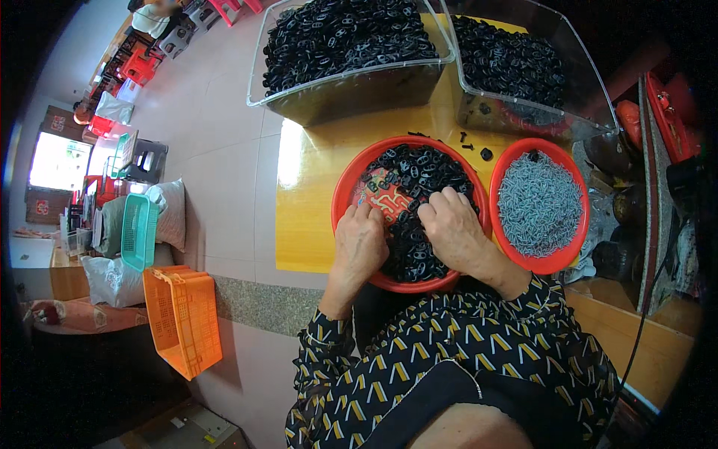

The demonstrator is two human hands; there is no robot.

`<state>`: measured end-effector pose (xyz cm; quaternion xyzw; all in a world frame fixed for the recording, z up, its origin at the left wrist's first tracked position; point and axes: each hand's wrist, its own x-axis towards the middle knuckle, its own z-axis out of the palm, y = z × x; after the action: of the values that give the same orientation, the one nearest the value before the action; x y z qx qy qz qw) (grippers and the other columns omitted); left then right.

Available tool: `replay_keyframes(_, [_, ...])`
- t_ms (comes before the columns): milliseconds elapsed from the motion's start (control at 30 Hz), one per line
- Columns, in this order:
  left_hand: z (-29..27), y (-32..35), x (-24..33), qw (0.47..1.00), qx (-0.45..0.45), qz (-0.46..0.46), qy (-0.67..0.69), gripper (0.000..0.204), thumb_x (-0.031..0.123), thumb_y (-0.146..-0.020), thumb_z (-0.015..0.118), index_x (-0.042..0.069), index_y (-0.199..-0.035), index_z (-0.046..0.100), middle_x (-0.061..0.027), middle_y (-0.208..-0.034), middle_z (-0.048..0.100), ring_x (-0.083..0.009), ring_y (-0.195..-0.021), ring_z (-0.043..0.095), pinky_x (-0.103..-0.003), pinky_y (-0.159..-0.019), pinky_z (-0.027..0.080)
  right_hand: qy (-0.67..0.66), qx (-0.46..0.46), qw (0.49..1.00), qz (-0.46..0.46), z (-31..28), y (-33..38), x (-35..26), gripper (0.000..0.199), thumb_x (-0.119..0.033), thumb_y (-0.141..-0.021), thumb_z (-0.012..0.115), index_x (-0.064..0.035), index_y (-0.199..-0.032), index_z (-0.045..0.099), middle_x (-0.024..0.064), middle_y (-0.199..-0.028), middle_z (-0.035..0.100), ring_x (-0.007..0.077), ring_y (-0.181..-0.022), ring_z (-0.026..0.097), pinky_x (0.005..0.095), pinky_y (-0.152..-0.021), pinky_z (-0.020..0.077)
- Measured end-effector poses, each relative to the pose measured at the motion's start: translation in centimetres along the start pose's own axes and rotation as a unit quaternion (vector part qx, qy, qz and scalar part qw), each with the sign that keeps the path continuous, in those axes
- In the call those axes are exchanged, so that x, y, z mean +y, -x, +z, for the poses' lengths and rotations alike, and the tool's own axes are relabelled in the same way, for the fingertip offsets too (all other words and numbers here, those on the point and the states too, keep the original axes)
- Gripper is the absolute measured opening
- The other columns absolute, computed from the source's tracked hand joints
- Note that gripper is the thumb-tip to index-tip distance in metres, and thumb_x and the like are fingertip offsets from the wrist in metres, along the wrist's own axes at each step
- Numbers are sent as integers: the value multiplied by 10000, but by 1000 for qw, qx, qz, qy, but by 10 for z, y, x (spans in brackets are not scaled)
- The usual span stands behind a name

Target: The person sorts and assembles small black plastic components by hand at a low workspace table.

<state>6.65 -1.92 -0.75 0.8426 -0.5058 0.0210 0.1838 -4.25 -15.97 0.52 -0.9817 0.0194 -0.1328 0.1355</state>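
Both of my hands are over a round red basin (340,176) that holds many small black oval plastic pieces (419,166) with slots in them. My left hand (360,241) is at the basin's left side, fingers curled together. Over the pieces on the right, my right hand (452,227) is also closed, its fingers pointing down. Whatever either hand grips is hidden behind the fingers. Part of the basin's patterned bottom (385,200) shows between the hands. Beside it on the right, a smaller red basin (540,264) is filled with grey metal screws (540,203).
Two clear plastic bins (351,72) (538,101) heaped with black pieces stand at the far side of the yellow tabletop (307,224). A few loose black parts (467,142) lie between basins and bins. On the left floor are an orange crate (198,322) and a green basket (139,232).
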Motion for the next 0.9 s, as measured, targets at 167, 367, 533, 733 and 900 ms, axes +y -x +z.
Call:
replay_keyframes(167, [4,0,-1,999,3,27,-16,94,18,-590,513,-2,-681,498,-149,-721,500,-295,-706,486,-374,-613,403,-118,72,990,26,-4,1,3,83,-16,-659,545,-22,-719,488,116,-740,480,284,-744,461,346,-656,388])
replay_keyframes(367, [2,4,-4,999,41,20,-21,73,44,-624,516,17,-685,484,-130,-716,484,-287,-697,469,-371,-601,387,-404,-6,887,223,-21,7,0,29,-15,-774,522,-27,-785,498,47,-712,516,133,-633,532,252,-532,411])
replay_keyframes(533, [-11,1,-12,989,116,33,88,152,29,-591,572,30,-729,508,-130,-710,506,-288,-669,477,-359,-605,391,-568,7,771,289,-25,15,3,43,-29,-803,509,-3,-789,477,8,-678,500,64,-636,510,210,-566,422])
replay_keyframes(733, [-5,-6,-2,998,2,63,31,100,13,-605,538,24,-701,513,-133,-669,521,-291,-687,501,-359,-630,399,-574,-9,777,258,-15,25,1,39,-31,-808,505,-1,-804,480,16,-685,510,65,-629,512,207,-558,427])
replay_keyframes(900, [-2,-12,3,998,-25,55,-8,92,19,-623,514,15,-715,509,-146,-702,520,-302,-696,504,-379,-638,394,-625,-41,714,312,-25,22,-3,45,-45,-817,502,-16,-850,510,12,-711,530,63,-607,515,190,-538,426])
